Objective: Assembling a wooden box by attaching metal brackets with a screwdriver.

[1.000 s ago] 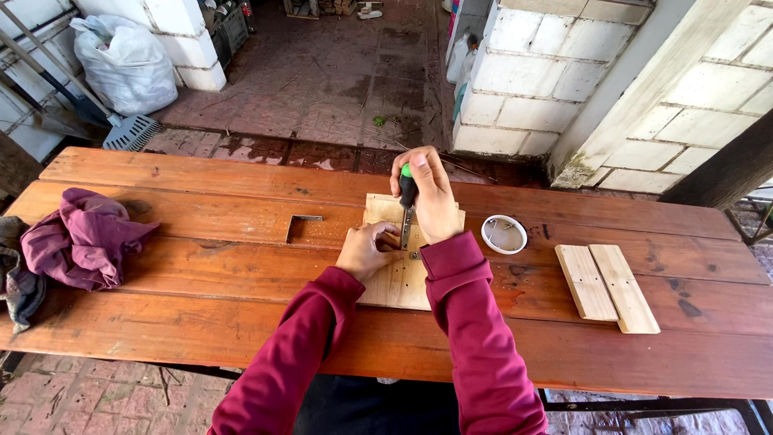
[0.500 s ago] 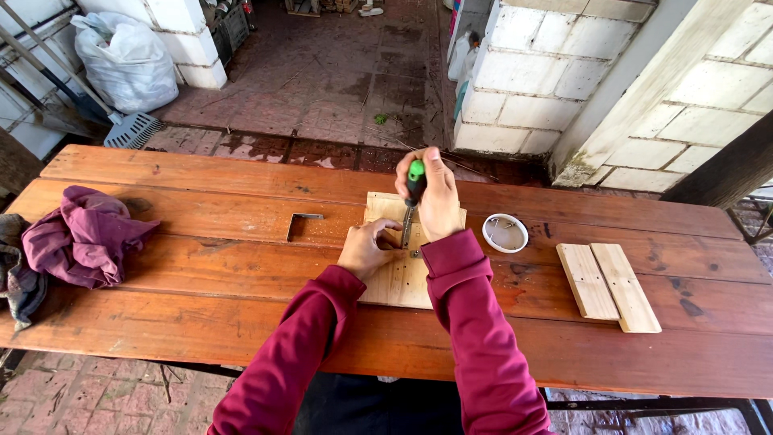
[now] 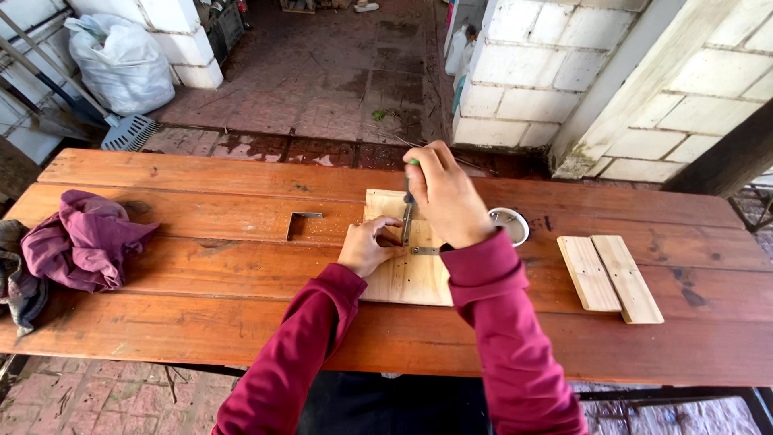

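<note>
At the centre of the frame, the right hand (image 3: 445, 196) wraps its fingers tightly round a screwdriver (image 3: 408, 211), held upright with its tip down on a pale wooden board (image 3: 407, 274). The left hand (image 3: 366, 248) rests on the board just left of the tip, thumb and forefinger pinching something too small to make out. A metal bracket (image 3: 301, 221) lies left of the board, a purple cloth (image 3: 80, 242) at far left, a small round tin (image 3: 510, 225) just right of the board, and two wooden slats (image 3: 609, 278) further right.
</note>
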